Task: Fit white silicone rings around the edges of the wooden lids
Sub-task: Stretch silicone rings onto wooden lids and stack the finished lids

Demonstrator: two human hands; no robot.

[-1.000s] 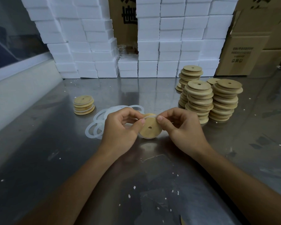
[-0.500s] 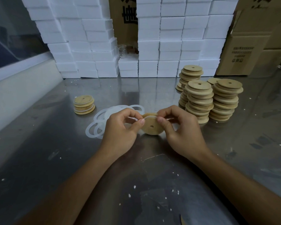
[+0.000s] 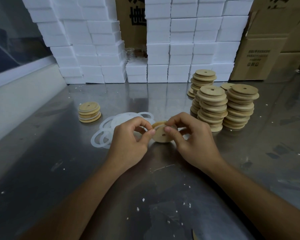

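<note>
Landmark: the round pale wooden lid with a small centre hole, held on edge just above the scratched steel tabletop, tilted toward the camera.

Nearest to the camera: both forearms run up to that lid. Left hand on the lid's left side, thumb and forefinger pinching a thin translucent white silicone ring against the upper rim. Right hand on the lid's right side, thumb on the face, fingers curled round the back edge, also pinching the rim. The ring shows seated only along the top arc; whether it sits in the groove all the way round cannot be told, the hands hide the rest. Judgement: this lid is mid-fit, not done.

Just left of the lid and slightly behind: a loose pile of flat white silicone rings lying on the tabletop, several overlapping. Supply is still there.

Further left and behind: a short stack of wooden lids with white bands at their edges, roughly three high. Those look finished.

Right of the lid and behind: three tall stacks of bare wooden lids, no white visible on them. Judgement: the bulk of the work is left, only a few lids are done.

Farthest back: a wall of white foam blocks and brown cardboard cartons.
</note>
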